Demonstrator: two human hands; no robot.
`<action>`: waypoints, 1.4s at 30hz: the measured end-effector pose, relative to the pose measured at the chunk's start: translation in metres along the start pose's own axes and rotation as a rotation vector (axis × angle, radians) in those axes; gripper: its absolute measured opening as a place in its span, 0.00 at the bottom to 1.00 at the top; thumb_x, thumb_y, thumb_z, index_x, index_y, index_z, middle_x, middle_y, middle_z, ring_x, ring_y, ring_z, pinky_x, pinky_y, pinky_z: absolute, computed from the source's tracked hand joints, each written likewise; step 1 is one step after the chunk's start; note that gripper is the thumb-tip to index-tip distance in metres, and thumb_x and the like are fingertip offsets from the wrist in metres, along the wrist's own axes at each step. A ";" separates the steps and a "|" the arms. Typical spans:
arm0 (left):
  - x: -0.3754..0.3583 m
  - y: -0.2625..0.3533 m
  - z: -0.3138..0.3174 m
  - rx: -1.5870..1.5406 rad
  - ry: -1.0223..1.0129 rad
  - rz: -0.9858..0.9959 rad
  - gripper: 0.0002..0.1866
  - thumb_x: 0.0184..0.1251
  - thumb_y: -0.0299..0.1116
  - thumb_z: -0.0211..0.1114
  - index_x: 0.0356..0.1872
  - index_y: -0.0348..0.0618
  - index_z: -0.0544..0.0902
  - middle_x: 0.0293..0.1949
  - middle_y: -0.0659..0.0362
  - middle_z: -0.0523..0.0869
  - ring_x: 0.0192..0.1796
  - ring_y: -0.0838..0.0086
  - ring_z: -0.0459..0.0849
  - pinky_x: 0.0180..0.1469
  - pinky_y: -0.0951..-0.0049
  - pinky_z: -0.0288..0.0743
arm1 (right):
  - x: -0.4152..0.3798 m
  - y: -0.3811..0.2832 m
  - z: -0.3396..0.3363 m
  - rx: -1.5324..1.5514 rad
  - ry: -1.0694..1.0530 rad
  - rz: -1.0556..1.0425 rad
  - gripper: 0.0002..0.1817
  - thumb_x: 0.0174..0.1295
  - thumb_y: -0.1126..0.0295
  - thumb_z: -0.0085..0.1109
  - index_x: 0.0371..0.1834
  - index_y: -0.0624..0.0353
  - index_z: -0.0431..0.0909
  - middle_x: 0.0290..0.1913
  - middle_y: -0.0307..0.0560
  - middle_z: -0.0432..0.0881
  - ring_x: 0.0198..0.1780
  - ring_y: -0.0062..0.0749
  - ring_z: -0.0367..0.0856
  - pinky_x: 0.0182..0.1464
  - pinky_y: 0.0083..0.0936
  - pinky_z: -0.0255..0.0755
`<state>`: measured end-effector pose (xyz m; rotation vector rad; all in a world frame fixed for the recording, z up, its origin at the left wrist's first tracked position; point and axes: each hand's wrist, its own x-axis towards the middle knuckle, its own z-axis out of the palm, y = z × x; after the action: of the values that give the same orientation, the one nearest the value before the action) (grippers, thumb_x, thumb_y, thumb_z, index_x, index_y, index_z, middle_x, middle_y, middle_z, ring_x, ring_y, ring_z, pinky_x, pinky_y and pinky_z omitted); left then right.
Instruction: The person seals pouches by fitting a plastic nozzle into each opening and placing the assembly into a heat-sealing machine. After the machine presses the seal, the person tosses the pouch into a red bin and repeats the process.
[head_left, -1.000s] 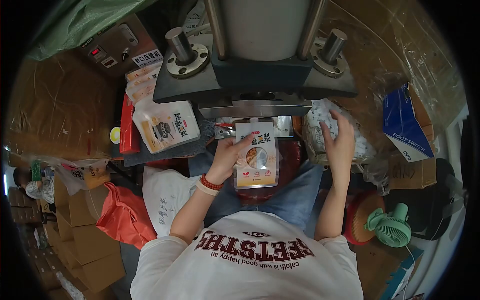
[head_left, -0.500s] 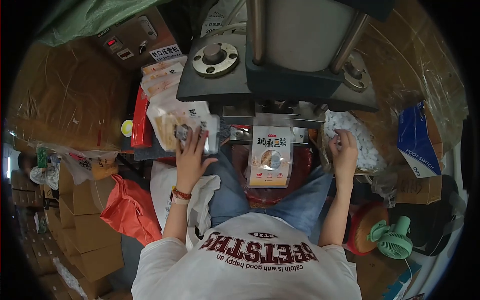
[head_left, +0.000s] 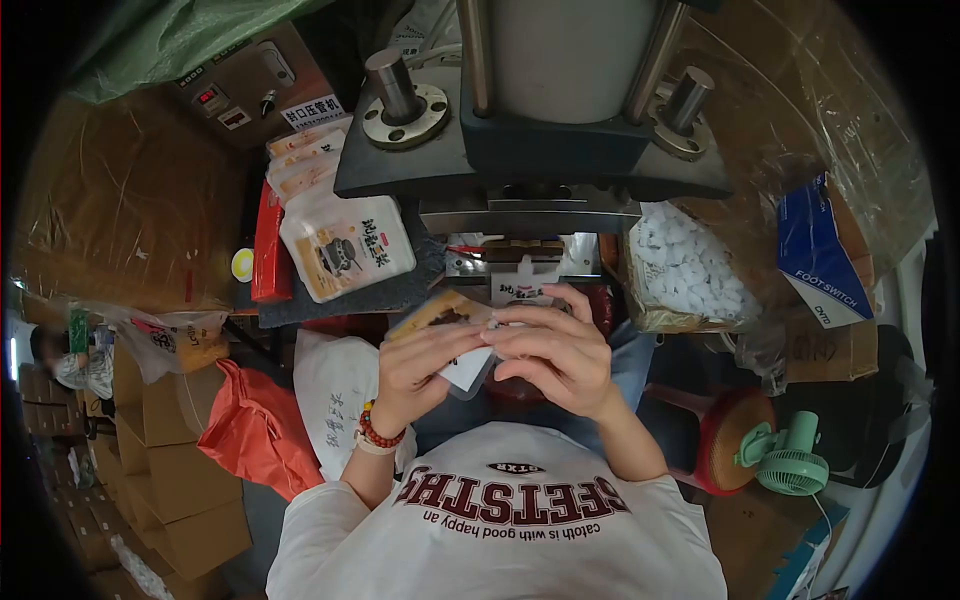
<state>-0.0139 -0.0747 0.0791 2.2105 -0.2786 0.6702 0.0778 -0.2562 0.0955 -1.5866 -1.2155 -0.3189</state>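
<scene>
My left hand (head_left: 425, 362) is closed on a printed pouch (head_left: 440, 312), held tilted above my lap; part of it is orange, part white. Against that pouch's right edge, my right hand (head_left: 560, 348) has its fingers bent and pinched together. Whatever lies between those fingertips is hidden. Just behind my right fingers, a second white pouch (head_left: 517, 288) with dark lettering stands at the press, a white spout at its top. My right hand covers its lower part.
The press (head_left: 560, 150) fills the top middle. To the left, a stack of pouches (head_left: 345, 245) lies on a grey cloth beside a red box (head_left: 268, 245). Small white plastic pieces (head_left: 690, 270) fill a box on the right, near a blue carton (head_left: 825, 250) and green fan (head_left: 793, 455).
My left hand has left the stack with a pouch and come in front of me. My right hand has moved left from the white pieces to meet it. The view has shifted slightly.
</scene>
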 end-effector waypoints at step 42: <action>-0.002 -0.005 0.002 -0.005 0.007 -0.116 0.17 0.49 0.18 0.60 0.42 0.39 0.86 0.44 0.54 0.88 0.49 0.62 0.86 0.53 0.68 0.78 | -0.013 0.020 0.001 -0.059 -0.098 0.121 0.11 0.59 0.70 0.62 0.45 0.52 0.80 0.60 0.47 0.77 0.70 0.46 0.62 0.71 0.51 0.43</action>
<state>-0.0125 -0.0727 0.0742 2.2001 -0.1475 0.6134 0.0879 -0.2602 0.0747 -1.7361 -1.1875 -0.2019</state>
